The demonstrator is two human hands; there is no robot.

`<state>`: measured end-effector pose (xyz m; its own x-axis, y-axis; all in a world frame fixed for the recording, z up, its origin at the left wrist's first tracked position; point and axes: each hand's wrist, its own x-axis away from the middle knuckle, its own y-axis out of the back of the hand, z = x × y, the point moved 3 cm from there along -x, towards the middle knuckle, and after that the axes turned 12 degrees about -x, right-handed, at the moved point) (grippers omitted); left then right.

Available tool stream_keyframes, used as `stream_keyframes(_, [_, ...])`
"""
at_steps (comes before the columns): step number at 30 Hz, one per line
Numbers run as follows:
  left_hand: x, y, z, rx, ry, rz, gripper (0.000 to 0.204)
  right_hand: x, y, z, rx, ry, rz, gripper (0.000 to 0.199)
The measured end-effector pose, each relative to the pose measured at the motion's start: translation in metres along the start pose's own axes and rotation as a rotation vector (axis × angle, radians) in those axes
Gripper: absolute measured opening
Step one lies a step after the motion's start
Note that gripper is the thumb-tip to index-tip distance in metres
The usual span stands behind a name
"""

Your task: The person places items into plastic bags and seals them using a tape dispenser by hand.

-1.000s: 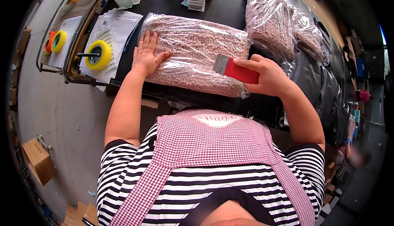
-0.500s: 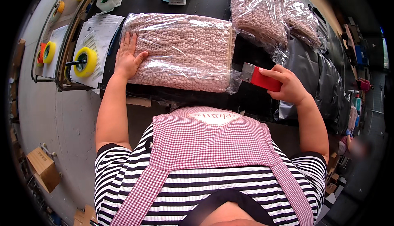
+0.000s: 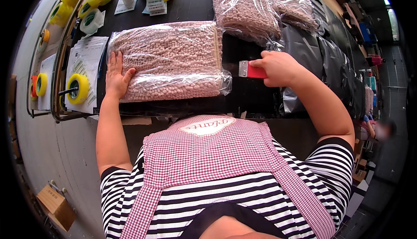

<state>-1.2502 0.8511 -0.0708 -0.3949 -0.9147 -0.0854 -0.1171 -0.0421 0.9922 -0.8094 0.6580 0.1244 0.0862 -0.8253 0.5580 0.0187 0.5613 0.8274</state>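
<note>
A folded, bobbly pink mat in clear plastic film [image 3: 167,61] lies flat in front of me on the black table. My left hand [image 3: 116,76] rests on its left end, palm down, with the thumb spread from the fingers. To the right of the package, my right hand [image 3: 280,69] grips a red tool with a flat metal end [image 3: 256,70]. The metal end points left toward the package, with a gap between them. Loose clear film [image 3: 226,82] bunches at the package's right end, near the tool. My right fingers partly hide the red handle.
More wrapped pink mats [image 3: 245,11] lie at the far right, beside black plastic bags [image 3: 304,48]. At left, a yellow tape roll [image 3: 77,89] sits on printed papers [image 3: 89,48]. Rolls of labels [image 3: 155,2] stand at the back. Another person [image 3: 369,128] is farther right.
The view has shifted, so the table things appear farther left. My right hand has turned, its back now more upward over the red tool. My left hand stays on the package.
</note>
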Motion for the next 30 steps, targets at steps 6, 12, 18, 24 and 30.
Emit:
stream_keyframes(6, [0.000,0.002,0.000,-0.036,-0.004,-0.006,0.084,-0.072,0.013,0.062,0.261,-0.144,0.373,0.029])
stream_keyframes(12, [-0.001,-0.011,0.011,0.033,-0.011,-0.033,0.092,-0.036,0.014,-0.042,-0.019,-0.315,0.159,0.048])
stream_keyframes(18, [0.002,-0.004,0.018,0.232,0.013,-0.028,0.099,0.005,-0.126,-0.133,-1.723,-0.206,-0.316,0.041])
stream_keyframes(24, [0.005,0.020,0.001,-0.013,-0.012,-0.112,0.082,0.003,-0.195,-0.127,-1.776,-0.285,-0.481,0.036])
stream_keyframes(30, [0.021,0.035,-0.016,0.092,-0.012,-0.135,0.068,-0.012,-0.105,0.006,-1.307,0.013,-0.894,0.040])
